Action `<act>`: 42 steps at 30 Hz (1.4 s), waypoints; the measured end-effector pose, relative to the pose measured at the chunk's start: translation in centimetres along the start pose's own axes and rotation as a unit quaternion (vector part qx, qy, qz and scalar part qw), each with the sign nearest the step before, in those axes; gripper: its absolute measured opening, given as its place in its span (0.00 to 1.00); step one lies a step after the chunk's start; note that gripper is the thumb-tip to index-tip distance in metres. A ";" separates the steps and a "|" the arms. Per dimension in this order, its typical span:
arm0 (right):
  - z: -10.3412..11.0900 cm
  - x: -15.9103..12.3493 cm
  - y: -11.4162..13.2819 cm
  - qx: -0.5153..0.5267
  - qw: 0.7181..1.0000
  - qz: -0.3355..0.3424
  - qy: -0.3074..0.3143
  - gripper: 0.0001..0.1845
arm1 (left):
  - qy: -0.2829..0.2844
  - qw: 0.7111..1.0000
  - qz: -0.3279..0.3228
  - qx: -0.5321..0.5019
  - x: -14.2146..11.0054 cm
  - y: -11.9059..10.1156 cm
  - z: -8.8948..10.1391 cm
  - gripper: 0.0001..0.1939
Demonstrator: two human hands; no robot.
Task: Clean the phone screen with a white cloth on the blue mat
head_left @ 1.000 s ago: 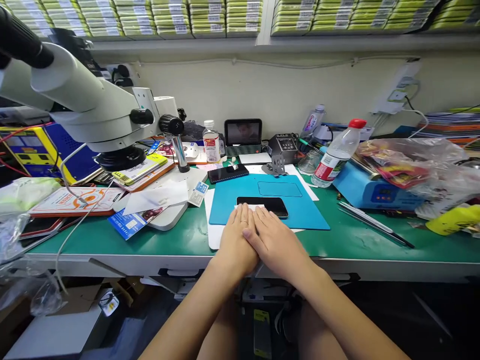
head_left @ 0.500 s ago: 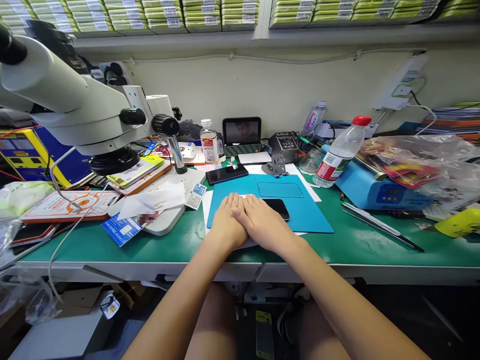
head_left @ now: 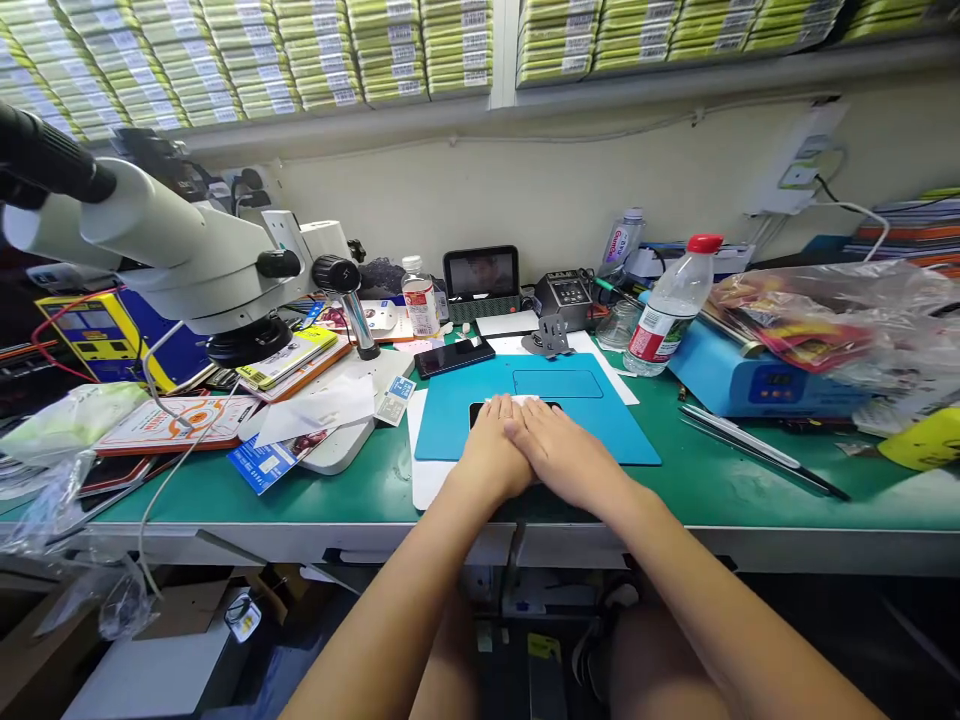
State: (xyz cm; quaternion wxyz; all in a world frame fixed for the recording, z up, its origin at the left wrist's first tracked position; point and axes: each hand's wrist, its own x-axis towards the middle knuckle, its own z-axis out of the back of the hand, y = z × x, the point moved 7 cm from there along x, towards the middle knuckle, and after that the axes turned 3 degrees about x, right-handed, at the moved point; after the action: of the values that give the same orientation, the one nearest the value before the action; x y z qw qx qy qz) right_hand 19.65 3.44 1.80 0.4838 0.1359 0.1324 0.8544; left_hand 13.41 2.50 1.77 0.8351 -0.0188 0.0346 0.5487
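Observation:
My left hand (head_left: 493, 448) lies flat over a black phone (head_left: 475, 413) on the blue mat (head_left: 450, 430), fingers stretched forward. My right hand (head_left: 561, 447) overlaps its inner side, also flat, with the thumb across the left hand. Along the fingertips shows the edge of a white cloth or paper (head_left: 526, 399); the rest is under the hands. Only the phone's left end and a thin strip of its far edge are visible. Beyond it on the mat is a thin dark phone-shaped outline (head_left: 559, 384). Another black phone (head_left: 454, 357) rests by the mat's far left corner.
A microscope (head_left: 187, 260) reaches in from the left above notebooks and papers. A small screen (head_left: 481, 272) stands at the back. To the right are a red-capped bottle (head_left: 667, 315), tweezers (head_left: 757, 450) and a blue device (head_left: 765, 378) under plastic bags.
Both hands, staying overlapped, slid left over the phone, then right. The phone's right end was visible before; now the left end shows. The camera view has shifted and tilted slightly.

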 end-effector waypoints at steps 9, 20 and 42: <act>-0.4 -3.9 -0.6 -0.053 0.999 -0.005 -0.014 0.42 | -0.043 0.999 -0.003 0.023 -1.4 -2.9 -1.6 0.35; 0.7 -4.4 -1.9 -0.081 0.996 -0.030 -0.021 0.43 | -0.059 0.997 -0.032 0.023 -0.2 -4.1 -1.0 0.33; 2.2 -2.8 -3.5 -0.045 0.997 -0.068 0.000 0.42 | -0.036 0.998 -0.022 0.049 1.9 -4.4 0.0 0.32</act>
State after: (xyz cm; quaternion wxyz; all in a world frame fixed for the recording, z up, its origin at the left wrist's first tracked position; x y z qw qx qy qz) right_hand 24.60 3.03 2.27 0.5462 0.1050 0.1023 0.8247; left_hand 18.18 2.49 1.56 0.8477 0.0407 0.0310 0.5281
